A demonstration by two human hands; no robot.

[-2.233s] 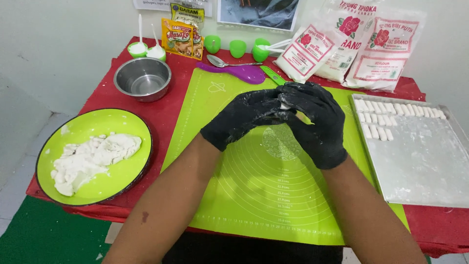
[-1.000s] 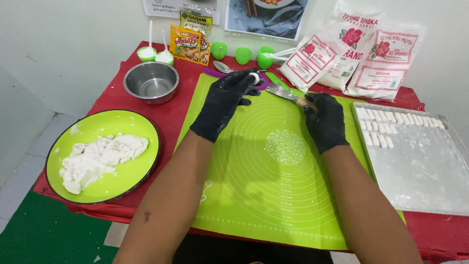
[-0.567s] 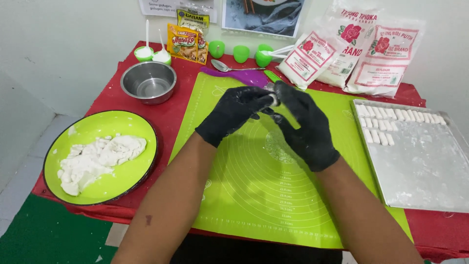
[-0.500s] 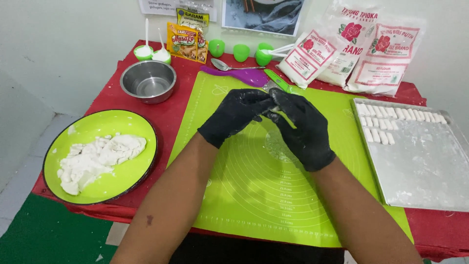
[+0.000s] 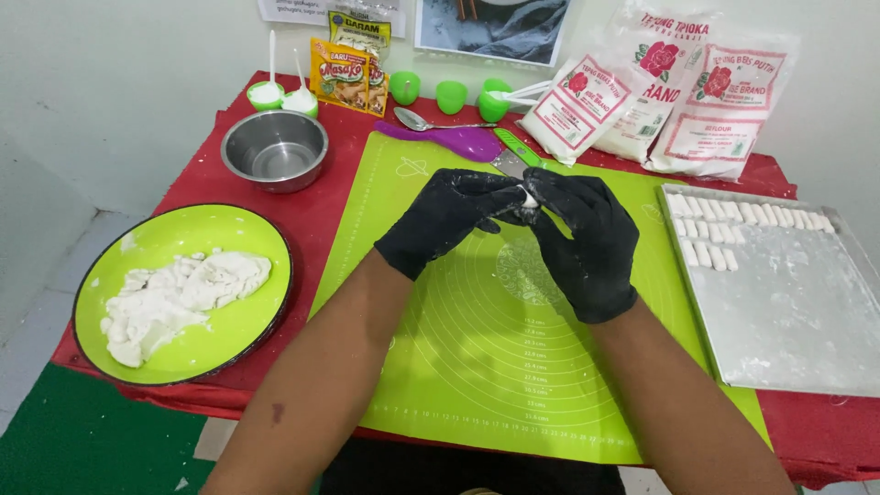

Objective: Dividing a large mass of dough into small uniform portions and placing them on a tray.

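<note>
Both my hands wear black gloves and meet above the green silicone mat (image 5: 477, 367). My left hand (image 5: 447, 218) and my right hand (image 5: 587, 238) pinch a small white piece of dough (image 5: 529, 198) between their fingertips. A green-handled knife (image 5: 513, 151) lies on the mat just beyond the hands. White dough (image 5: 174, 298) sits on a green plate (image 5: 229, 229) at the left. Several small white dough pieces (image 5: 724, 220) lie in rows on the floured metal tray (image 5: 788, 312) at the right.
A steel bowl (image 5: 275, 151), a purple spoon rest (image 5: 449, 139) with a metal spoon (image 5: 417, 121), small green cups (image 5: 449, 94), seasoning packets (image 5: 346, 78) and flour bags (image 5: 660, 92) stand along the back of the red-covered table (image 5: 330, 156).
My hands reached to the back of the mat near the knife, then came back together over the mat with a small piece of dough pinched between the fingers.
</note>
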